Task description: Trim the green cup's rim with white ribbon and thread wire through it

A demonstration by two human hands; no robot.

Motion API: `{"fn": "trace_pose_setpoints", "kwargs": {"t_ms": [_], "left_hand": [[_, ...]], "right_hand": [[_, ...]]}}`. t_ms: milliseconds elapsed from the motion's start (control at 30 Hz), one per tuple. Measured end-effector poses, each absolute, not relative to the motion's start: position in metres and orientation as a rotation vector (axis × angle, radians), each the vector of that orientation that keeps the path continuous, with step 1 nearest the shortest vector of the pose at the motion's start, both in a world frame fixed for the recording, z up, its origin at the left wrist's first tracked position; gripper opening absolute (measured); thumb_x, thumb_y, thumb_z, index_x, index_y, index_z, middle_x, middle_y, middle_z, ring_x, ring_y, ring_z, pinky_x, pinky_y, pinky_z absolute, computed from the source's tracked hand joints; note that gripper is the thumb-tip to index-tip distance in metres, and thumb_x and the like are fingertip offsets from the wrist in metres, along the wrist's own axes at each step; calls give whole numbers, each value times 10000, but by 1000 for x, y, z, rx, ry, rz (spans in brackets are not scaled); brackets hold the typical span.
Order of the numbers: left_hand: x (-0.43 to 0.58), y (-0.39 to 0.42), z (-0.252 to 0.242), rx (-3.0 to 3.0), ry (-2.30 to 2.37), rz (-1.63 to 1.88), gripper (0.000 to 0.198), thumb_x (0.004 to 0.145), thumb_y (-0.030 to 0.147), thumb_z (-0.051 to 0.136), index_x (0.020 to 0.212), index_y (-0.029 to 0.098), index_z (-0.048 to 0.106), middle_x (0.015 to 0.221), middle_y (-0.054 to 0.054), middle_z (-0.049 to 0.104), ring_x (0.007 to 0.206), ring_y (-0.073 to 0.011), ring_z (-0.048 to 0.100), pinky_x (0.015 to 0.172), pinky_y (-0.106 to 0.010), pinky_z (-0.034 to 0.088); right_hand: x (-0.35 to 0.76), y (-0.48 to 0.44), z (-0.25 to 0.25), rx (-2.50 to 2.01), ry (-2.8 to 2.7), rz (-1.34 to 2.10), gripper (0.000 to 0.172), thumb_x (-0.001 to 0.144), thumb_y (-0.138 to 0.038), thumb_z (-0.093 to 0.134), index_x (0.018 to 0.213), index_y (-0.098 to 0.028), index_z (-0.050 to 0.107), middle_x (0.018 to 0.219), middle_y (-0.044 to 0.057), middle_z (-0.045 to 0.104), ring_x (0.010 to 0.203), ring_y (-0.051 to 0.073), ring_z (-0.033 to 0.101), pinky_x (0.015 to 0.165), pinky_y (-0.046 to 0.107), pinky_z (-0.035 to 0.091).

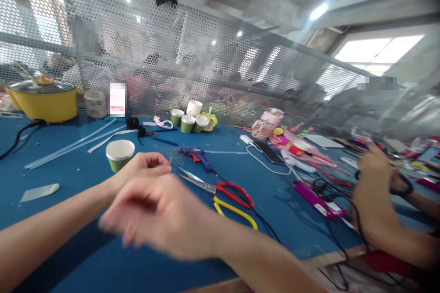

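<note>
My left hand (pixel 140 169) is over the blue table beside a green-and-white paper cup (pixel 120 152). Its fingers are pinched together, and a thin green sliver (pixel 171 161) shows at the fingertips, too small to name. Closer to me, my right hand (pixel 161 217) is blurred by motion. Its fingers curl downward, and whether they hold anything is hidden. Scissors (pixel 209 187) with one red and one yellow handle lie partly opened to the right of my hands. Just behind them rests a blue glue gun (pixel 199 158) with an orange trigger.
A yellow electric pot (pixel 46 105) and a glass jar (pixel 95 104) stand at the back left. Small cups (pixel 187 123) cluster by the mesh screen (pixel 220 64). Clear glue sticks (pixel 74 146), a phone (pixel 270 152) and a purple power strip (pixel 318 201) lie about. A co-worker's hand (pixel 374 169) is at right.
</note>
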State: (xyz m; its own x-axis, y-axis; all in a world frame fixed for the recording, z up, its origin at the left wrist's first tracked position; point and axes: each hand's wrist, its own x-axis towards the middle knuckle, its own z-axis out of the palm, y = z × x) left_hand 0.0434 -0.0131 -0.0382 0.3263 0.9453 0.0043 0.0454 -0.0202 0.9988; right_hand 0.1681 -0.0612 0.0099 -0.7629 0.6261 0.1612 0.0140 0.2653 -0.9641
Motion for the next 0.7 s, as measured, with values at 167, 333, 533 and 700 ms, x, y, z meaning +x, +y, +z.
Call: {"fn": "trace_pose_setpoints", "kwargs": {"t_ms": [167, 333, 533, 700], "left_hand": [[42, -14, -27, 1309, 936, 1223, 214, 679, 347, 621, 694, 158, 521, 512, 73, 424, 412, -25, 282, 390, -182, 187], [48, -16, -26, 1252, 884, 1209, 221, 677, 343, 628, 682, 153, 515, 536, 44, 492, 455, -49, 403, 425, -194, 261], [48, -13, -31, 1196, 926, 1142, 220, 651, 322, 654, 670, 141, 532, 509, 61, 452, 405, -20, 305, 387, -191, 178], [44, -12, -31, 1247, 1004, 1121, 219, 645, 335, 646, 729, 145, 577, 484, 73, 419, 403, -31, 260, 386, -206, 164]], "right_hand": [[192, -12, -1, -928, -1592, 1130, 211, 764, -377, 552, 692, -180, 531, 615, -30, 521, 541, 75, 477, 482, 195, 395], [198, 0, -30, -783, -1615, 1538, 254, 766, -418, 546, 724, -168, 526, 655, -10, 560, 521, 70, 461, 462, 204, 374], [200, -4, -40, -758, -1549, 1674, 170, 736, -312, 616, 726, -170, 523, 579, -37, 572, 435, 43, 444, 385, 170, 334], [201, -3, -42, -806, -1522, 1604, 173, 717, -311, 629, 722, -172, 527, 569, -35, 586, 409, 45, 448, 360, 170, 348]]}}
